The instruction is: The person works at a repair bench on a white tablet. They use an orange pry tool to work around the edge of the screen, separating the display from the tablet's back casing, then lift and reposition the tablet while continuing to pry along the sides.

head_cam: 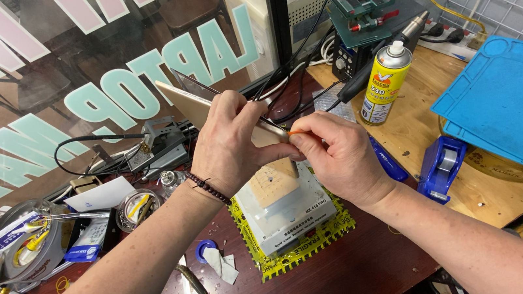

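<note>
Left hand: the left hand (230, 145) is closed round a gold phone (195, 108), fingers wrapped over its lower end, holding it tilted on edge with its top pointing to 10 o'clock.
Right hand: the right hand (339, 154) is pinched shut on a thin orange-handled tool (297, 132), whose tip meets the phone's edge just at 3 o'clock of the left thumb.
Phone: it is held above a white heating block (285, 207), which sits on a yellow mat (324, 238) at 6 o'clock of both hands; a dark panel shows along its upper side, apparently lifting away, though I cannot tell how far.
Slip risk: the tool tip points toward the left fingers; a sudden give in the seam could drive it into them.
Crack risk: prying hard at one spot while the phone is gripped only at one end could bend or crack the panel.
Drop risk: if the left grip loosens, the phone would fall on the block or the cluttered desk (368, 273).
Nearby: a yellow spray can (384, 84) stands at 2 o'clock and a blue tape dispenser (441, 169) at 3 o'clock, both near the right elbow's sweep.
</note>
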A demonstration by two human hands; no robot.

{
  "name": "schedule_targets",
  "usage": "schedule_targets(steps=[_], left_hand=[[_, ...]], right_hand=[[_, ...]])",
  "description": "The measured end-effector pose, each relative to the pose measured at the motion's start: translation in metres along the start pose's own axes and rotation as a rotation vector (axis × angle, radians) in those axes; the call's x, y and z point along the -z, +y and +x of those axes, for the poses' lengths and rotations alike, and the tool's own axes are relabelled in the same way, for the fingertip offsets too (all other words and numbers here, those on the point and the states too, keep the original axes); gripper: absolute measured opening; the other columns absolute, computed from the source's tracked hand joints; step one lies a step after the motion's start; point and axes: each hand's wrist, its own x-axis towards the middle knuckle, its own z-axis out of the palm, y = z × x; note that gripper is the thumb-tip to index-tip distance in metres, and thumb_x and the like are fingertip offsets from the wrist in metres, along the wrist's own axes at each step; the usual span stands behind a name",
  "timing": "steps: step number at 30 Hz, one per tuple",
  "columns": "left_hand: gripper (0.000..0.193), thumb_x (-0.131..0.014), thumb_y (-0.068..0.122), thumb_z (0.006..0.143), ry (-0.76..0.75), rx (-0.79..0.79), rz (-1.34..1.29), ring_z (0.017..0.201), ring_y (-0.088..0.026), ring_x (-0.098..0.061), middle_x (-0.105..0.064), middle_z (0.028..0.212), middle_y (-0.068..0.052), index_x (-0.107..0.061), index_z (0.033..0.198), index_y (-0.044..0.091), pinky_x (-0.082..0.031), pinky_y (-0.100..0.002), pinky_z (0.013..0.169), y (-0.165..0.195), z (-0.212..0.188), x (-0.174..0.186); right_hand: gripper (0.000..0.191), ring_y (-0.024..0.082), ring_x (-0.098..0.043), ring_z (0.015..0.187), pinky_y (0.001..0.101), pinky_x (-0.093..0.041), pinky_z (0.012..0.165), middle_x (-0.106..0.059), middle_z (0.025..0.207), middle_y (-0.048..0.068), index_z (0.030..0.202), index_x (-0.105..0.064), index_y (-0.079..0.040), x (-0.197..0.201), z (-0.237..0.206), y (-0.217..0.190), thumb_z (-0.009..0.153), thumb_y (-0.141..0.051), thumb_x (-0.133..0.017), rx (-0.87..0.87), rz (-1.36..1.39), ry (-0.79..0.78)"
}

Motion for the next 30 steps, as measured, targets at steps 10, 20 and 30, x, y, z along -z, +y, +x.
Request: schedule_targets(steps=[10,20,30], left_hand=[[0.071,-0.094,0.055,0.061,0.003,-0.011,0.004,0.092,-0.029,-0.056,-0.053,0.095,-0.011,-0.066,0.102,0.004,-0.052,-0.041,0.076,0.000,0.001,0.001],[0.070,-0.094,0.052,0.061,0.011,-0.014,-0.015,0.093,-0.030,-0.057,-0.053,0.097,-0.011,-0.067,0.104,0.004,-0.053,-0.040,0.078,0.000,-0.001,0.002],[0.065,-0.095,0.049,0.063,-0.021,0.003,-0.008,0.095,-0.030,-0.058,-0.055,0.098,-0.011,-0.067,0.103,0.006,-0.053,-0.041,0.078,-0.003,0.000,0.002]], right_hand=[[0.006,0.018,-0.065,0.070,0.0307,-0.052,0.062,-0.066,0.084,0.006,0.100,-0.066,-0.003,0.001,0.001,0.000,0.096,-0.006,-0.070,-0.006,-0.011,-0.013],[0.006,0.020,-0.068,0.074,0.0311,-0.054,0.064,-0.068,0.088,0.008,0.102,-0.066,-0.002,-0.004,-0.004,0.008,0.095,-0.003,-0.068,-0.013,-0.015,-0.019],[0.006,0.007,-0.074,0.071,0.0235,-0.060,0.062,-0.072,0.077,0.002,0.100,-0.064,-0.003,0.004,-0.002,0.008,0.100,-0.009,-0.063,-0.263,0.202,-0.023]])
